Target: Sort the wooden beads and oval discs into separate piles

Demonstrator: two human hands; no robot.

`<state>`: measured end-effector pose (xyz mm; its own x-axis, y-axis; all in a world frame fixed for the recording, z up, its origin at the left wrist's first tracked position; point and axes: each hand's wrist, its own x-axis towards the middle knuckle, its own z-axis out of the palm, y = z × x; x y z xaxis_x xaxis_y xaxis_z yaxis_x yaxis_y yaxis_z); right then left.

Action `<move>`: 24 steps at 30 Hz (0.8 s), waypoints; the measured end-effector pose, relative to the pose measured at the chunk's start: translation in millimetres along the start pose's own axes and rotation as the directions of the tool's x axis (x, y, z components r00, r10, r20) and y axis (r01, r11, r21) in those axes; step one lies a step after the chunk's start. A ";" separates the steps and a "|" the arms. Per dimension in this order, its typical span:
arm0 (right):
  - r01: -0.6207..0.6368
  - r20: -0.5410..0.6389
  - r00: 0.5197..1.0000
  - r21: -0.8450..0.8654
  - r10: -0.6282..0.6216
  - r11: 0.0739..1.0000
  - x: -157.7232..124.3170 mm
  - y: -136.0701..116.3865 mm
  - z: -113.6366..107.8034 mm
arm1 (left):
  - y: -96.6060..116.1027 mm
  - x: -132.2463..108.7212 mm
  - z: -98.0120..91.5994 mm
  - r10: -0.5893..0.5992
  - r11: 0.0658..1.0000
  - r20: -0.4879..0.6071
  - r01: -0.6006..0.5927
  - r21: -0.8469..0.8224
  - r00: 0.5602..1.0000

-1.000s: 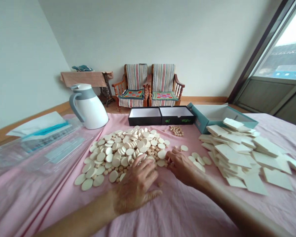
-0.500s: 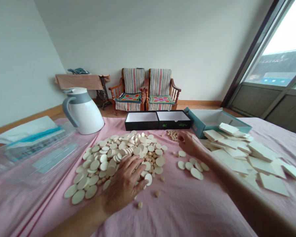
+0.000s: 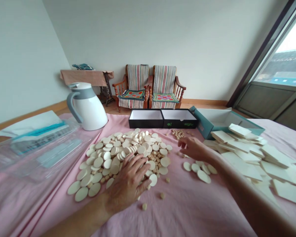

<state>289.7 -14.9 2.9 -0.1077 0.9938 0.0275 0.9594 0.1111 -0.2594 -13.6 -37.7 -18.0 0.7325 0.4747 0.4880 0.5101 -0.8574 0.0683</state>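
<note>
My left hand [image 3: 127, 186] lies palm down on the near side of a broad heap of pale round wooden discs [image 3: 98, 162], its fingers spread. Small wooden beads or cubes [image 3: 155, 158] show among the discs at the heap's right. To the right of the heap, my right hand [image 3: 191, 148] hovers low with fingers loosely bent and apart; nothing shows in it. Just beyond it sits a small cluster of wooden pieces [image 3: 178, 134]. A few loose discs [image 3: 203, 176] lie on its near side, and one by the thumb is partly hidden.
A pile of square wooden tiles [image 3: 246, 149] leans against a teal box [image 3: 207, 126] at right. Two black trays [image 3: 146, 123] stand at the back. A white jug [image 3: 92, 112] and clear plastic packaging [image 3: 56, 151] occupy the left of the pink cloth [image 3: 182, 210].
My right hand has drawn back from the small cluster toward the loose discs, and its fingers have loosened. My left hand stays on the heap. The view has shifted slightly.
</note>
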 end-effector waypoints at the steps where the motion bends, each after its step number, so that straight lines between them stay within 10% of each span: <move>1: 0.020 0.033 0.999 -0.021 -0.019 1.000 -5.8 -4.4 4.8 | 0.0 0.4 0.2 0.001 1.000 -0.002 -0.001 -0.003 1.000; 8: -0.024 0.044 0.999 -0.145 0.031 0.989 -18.4 -15.4 34.9 | -1.3 -0.1 2.6 -0.024 0.999 0.026 0.024 -0.021 0.999; 18: -0.287 -0.272 0.927 -0.070 0.258 0.955 20.0 23.7 -3.1 | 0.1 0.4 1.0 -0.030 0.999 0.045 0.031 -0.022 0.999; 24: 0.058 -0.084 0.995 0.068 -0.052 0.996 22.4 -14.1 16.3 | -0.3 0.0 0.5 -0.024 1.000 0.041 0.025 -0.013 0.999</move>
<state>269.5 5.8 -8.6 -0.1350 0.9833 0.1217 0.9315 0.1678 -0.3227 -13.6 -37.4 -18.4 0.7379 0.5032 0.4498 0.5224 -0.8478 0.0915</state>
